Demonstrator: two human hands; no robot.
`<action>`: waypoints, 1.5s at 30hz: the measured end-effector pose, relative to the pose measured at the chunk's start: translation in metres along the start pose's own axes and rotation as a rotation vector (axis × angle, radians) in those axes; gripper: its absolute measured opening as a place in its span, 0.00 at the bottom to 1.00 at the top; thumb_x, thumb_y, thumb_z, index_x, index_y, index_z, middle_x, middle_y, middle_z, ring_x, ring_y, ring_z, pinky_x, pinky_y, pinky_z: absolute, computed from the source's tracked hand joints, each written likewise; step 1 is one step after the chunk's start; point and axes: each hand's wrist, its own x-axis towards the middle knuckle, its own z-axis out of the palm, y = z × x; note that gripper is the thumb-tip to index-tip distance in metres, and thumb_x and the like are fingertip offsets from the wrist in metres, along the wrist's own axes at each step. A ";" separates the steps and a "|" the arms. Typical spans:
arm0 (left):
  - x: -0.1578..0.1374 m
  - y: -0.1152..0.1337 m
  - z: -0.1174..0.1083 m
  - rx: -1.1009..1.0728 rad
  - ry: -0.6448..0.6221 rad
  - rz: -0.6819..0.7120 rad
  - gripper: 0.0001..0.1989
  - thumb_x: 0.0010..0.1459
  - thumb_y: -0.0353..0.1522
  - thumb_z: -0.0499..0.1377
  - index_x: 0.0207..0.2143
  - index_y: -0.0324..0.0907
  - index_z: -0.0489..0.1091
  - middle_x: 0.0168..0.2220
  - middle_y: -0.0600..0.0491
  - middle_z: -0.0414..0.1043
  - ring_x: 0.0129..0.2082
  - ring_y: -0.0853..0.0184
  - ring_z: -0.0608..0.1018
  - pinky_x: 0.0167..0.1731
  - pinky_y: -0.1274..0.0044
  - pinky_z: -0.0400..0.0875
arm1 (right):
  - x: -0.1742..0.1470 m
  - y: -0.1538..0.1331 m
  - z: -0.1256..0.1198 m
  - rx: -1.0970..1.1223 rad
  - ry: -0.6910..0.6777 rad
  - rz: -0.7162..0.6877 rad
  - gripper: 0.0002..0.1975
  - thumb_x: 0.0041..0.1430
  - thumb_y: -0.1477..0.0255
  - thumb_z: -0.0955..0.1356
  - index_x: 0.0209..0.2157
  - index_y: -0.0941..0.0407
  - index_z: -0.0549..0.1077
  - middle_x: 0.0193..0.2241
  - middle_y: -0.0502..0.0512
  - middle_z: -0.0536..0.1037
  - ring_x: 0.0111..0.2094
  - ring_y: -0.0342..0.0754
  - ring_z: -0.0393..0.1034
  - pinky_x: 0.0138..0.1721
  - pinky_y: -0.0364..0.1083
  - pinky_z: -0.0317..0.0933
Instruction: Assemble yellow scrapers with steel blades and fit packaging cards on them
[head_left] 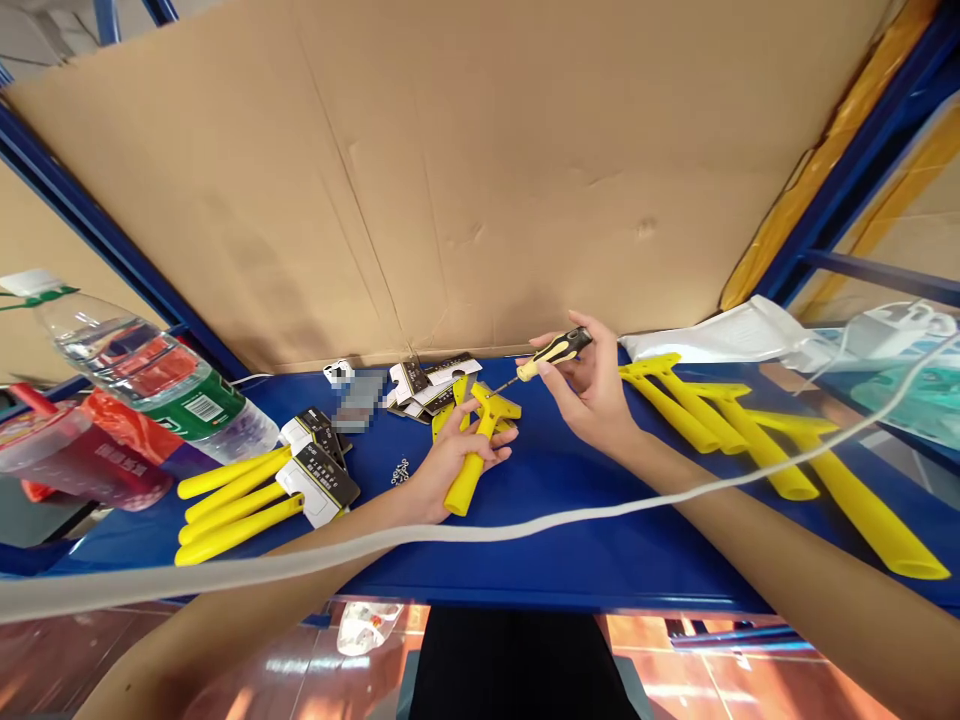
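Observation:
My left hand (444,468) is wrapped round a yellow scraper (466,484), its head pointing away from me and its hollow handle end toward me. In my right hand (598,400) is a screwdriver (561,350) with a black and cream handle. Its shaft slants down to the left, with the tip at the scraper's head; whether it sits in a screw is too small to tell. Just behind my left hand lie black-and-white packaging cards (427,386) and another yellow scraper head (442,418), partly hidden.
Several yellow scraper handles (772,455) lie at right, and more with carded heads (240,500) at left. A water bottle (199,400) and red drink cup (90,460) stand far left. A white cable (540,522) crosses in front. Cardboard (480,180) backs the blue table (540,575).

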 end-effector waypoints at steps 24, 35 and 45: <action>-0.002 0.006 -0.010 -0.020 -0.091 -0.116 0.47 0.42 0.15 0.66 0.65 0.49 0.64 0.58 0.44 0.84 0.57 0.56 0.90 0.58 0.69 0.84 | 0.001 0.002 -0.008 -0.120 -0.034 -0.024 0.43 0.70 0.44 0.78 0.75 0.35 0.58 0.63 0.60 0.82 0.61 0.65 0.85 0.57 0.66 0.86; -0.001 0.003 -0.013 -0.012 -0.130 -0.106 0.46 0.42 0.16 0.66 0.64 0.50 0.66 0.57 0.47 0.84 0.56 0.54 0.90 0.63 0.63 0.82 | 0.005 0.015 -0.022 -0.192 -0.027 -0.122 0.37 0.69 0.48 0.80 0.69 0.35 0.62 0.54 0.58 0.84 0.52 0.66 0.88 0.47 0.68 0.87; 0.000 0.004 -0.011 -0.025 -0.125 -0.120 0.48 0.41 0.15 0.66 0.65 0.50 0.65 0.58 0.46 0.84 0.53 0.55 0.91 0.56 0.68 0.85 | 0.006 0.013 -0.021 -0.226 0.010 -0.122 0.38 0.70 0.49 0.79 0.72 0.34 0.61 0.54 0.60 0.85 0.52 0.67 0.89 0.47 0.68 0.88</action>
